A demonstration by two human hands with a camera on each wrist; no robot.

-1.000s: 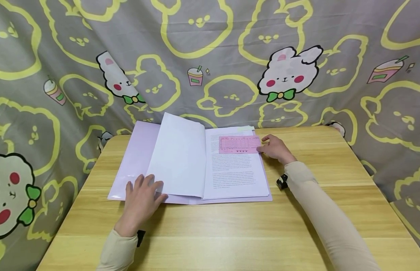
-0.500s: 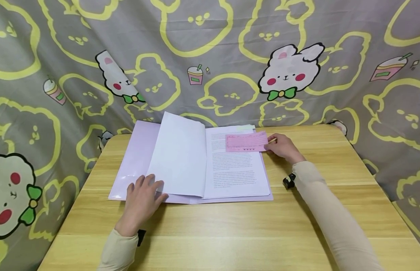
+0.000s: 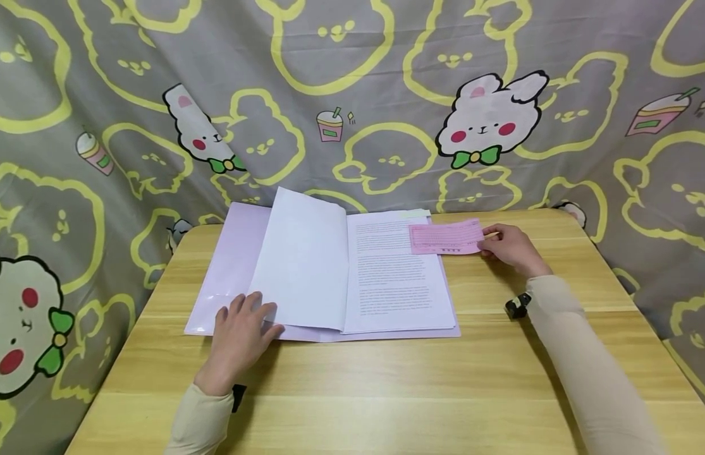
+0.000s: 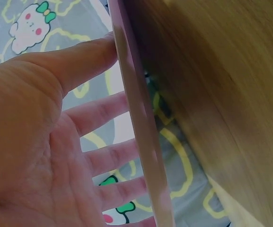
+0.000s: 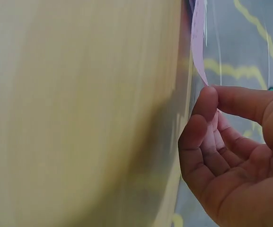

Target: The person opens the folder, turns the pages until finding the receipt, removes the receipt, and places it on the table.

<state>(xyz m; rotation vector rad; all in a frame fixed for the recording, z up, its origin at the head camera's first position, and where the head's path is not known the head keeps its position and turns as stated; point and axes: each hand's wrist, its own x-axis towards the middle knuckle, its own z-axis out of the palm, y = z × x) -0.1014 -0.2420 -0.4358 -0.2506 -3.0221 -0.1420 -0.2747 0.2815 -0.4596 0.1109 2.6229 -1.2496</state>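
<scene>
A lilac folder [image 3: 238, 253] lies spread on the table, with a blank white page [image 3: 306, 265] turned to the left and printed sheets [image 3: 392, 297] on the right. My left hand [image 3: 238, 341] rests on the folder's lower left part, its spread fingers over the corner of the turned page. In the left wrist view those fingers [image 4: 110, 156] reach the folder's edge [image 4: 138, 113]. Between thumb and fingertips, my right hand [image 3: 511, 246] pinches the right end of a pink printed slip [image 3: 446, 237]. The slip's left end overlaps the printed sheets, and its right end extends beyond the folder.
A pale green tab [image 3: 415, 213] sticks out at the top of the printed sheets. The wooden table [image 3: 386, 392] runs back to a grey curtain [image 3: 380, 82] with cartoon prints, which hangs behind it and at both sides.
My right hand has drawn the pink slip rightward over the printed sheets, partly past the folder's right edge. The left hand has stayed in place.
</scene>
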